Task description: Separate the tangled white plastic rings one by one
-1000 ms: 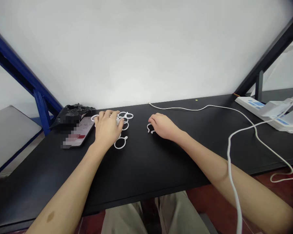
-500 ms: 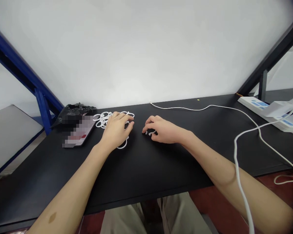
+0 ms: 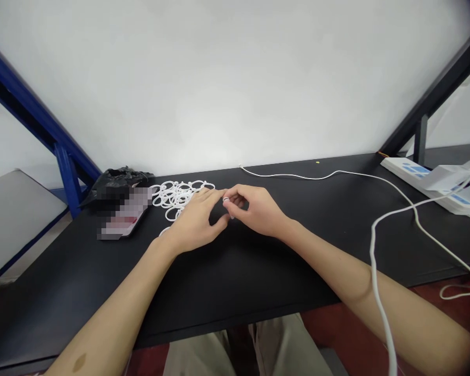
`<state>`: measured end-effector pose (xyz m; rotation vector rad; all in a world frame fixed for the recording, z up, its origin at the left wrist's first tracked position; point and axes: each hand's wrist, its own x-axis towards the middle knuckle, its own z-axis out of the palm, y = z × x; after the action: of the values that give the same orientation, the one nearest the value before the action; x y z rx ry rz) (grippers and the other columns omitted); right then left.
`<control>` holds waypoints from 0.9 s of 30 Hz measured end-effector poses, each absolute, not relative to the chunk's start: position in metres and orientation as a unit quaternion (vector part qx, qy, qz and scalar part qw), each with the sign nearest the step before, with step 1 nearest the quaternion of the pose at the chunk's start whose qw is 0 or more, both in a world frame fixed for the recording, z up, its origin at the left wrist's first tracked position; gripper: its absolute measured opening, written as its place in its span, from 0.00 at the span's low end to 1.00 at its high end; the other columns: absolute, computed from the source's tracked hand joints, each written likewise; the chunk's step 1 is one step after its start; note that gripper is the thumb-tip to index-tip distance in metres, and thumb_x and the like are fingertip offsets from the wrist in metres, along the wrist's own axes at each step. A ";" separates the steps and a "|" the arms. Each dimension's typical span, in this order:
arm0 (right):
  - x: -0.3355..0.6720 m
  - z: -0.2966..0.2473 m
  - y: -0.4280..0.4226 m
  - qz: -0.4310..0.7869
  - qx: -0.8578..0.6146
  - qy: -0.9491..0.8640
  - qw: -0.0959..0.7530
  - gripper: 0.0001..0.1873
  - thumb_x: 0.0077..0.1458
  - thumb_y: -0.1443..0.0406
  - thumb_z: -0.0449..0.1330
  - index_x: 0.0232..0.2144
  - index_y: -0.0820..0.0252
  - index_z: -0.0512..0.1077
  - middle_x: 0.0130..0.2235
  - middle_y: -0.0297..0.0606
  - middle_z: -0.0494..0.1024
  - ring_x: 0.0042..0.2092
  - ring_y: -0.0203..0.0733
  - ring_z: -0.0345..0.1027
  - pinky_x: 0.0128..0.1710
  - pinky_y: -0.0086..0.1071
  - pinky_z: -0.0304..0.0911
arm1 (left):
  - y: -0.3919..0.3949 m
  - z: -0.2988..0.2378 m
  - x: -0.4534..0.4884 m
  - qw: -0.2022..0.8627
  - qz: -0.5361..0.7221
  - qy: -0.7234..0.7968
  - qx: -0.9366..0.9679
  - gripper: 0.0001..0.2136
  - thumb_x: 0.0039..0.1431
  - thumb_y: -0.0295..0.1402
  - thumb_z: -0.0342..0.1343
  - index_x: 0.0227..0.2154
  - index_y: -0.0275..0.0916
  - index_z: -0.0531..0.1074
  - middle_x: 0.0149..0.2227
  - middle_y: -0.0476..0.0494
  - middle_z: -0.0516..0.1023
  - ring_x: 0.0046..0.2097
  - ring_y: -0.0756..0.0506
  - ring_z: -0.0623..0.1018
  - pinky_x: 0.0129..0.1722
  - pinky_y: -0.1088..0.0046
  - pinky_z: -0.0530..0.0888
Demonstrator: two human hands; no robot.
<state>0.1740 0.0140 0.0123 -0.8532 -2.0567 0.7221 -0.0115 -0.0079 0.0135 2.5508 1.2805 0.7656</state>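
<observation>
Between the thumb and fingers of my right hand [image 3: 253, 209] a small white plastic ring [image 3: 226, 199] is pinched, mostly covered by the fingers. My left hand [image 3: 198, 216] reaches over to it, thumb spread from the stretched fingers, its fingertips meeting the right hand's. I cannot tell if the left fingertips touch the ring. Behind and left of the left hand lies a loose pile of white plastic rings [image 3: 172, 196] with small knobs on them, partly hidden by that hand.
Left of the rings lies a phone-like flat thing [image 3: 135, 211], partly blurred out, before a crumpled black bag [image 3: 121, 175]. A white cable [image 3: 376, 230] loops across the right side and over my right forearm. A white power strip [image 3: 399, 169] lies at the far right of the black table [image 3: 227, 292].
My left hand has moved right and nearer, off part of the ring pile, showing more rings. My right hand has moved slightly left and closed on the ring. Both hands now meet.
</observation>
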 end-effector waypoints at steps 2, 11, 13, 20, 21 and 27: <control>0.173 0.013 0.013 0.296 -0.337 -0.796 0.406 0.05 0.59 0.64 0.58 0.34 0.59 0.72 0.31 0.32 0.78 0.32 0.32 0.71 0.35 0.27 0.67 | -0.010 0.015 -0.010 0.122 0.253 0.436 0.855 0.18 0.61 0.36 0.51 0.53 0.42 0.66 0.49 0.43 0.75 0.47 0.41 0.70 0.49 0.60 0.69; 0.173 0.009 0.016 0.267 -0.354 -0.794 0.416 0.06 0.60 0.63 0.57 0.37 0.59 0.72 0.32 0.33 0.77 0.31 0.33 0.70 0.34 0.28 0.66 | -0.002 0.005 -0.009 0.129 0.246 0.500 0.820 0.17 0.62 0.44 0.53 0.51 0.43 0.69 0.39 0.45 0.73 0.42 0.42 0.71 0.42 0.63 0.70; 0.173 0.008 0.018 0.241 -0.355 -0.809 0.402 0.08 0.59 0.64 0.58 0.40 0.59 0.73 0.34 0.34 0.77 0.32 0.33 0.69 0.36 0.29 0.65 | -0.001 0.003 -0.010 0.125 0.240 0.500 0.822 0.19 0.61 0.44 0.55 0.52 0.43 0.69 0.39 0.44 0.73 0.42 0.41 0.71 0.42 0.63 0.69; 0.176 0.003 0.024 0.238 -0.330 -0.819 0.405 0.06 0.61 0.64 0.58 0.32 0.58 0.73 0.32 0.32 0.78 0.32 0.33 0.68 0.36 0.28 0.61 | 0.001 0.001 -0.011 0.099 0.234 0.486 0.836 0.18 0.60 0.46 0.56 0.48 0.44 0.71 0.37 0.45 0.73 0.43 0.40 0.69 0.41 0.63 0.69; 0.176 0.003 0.025 0.243 -0.331 -0.818 0.403 0.07 0.60 0.64 0.58 0.31 0.58 0.72 0.31 0.31 0.78 0.32 0.33 0.68 0.36 0.28 0.61 | 0.001 0.001 -0.011 0.099 0.230 0.487 0.837 0.18 0.60 0.47 0.56 0.48 0.44 0.71 0.37 0.45 0.73 0.43 0.40 0.69 0.40 0.63 0.69; 0.176 0.007 0.023 0.242 -0.343 -0.819 0.391 0.08 0.60 0.65 0.56 0.29 0.58 0.72 0.30 0.30 0.76 0.30 0.33 0.66 0.34 0.27 0.59 | -0.001 0.002 -0.009 0.101 0.227 0.495 0.833 0.17 0.59 0.48 0.56 0.45 0.44 0.72 0.34 0.45 0.71 0.42 0.40 0.69 0.38 0.64 0.69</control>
<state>0.1759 0.0232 0.0074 -0.8706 -2.0799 0.6157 -0.0089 -0.0012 0.0018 2.4602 1.4633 0.6705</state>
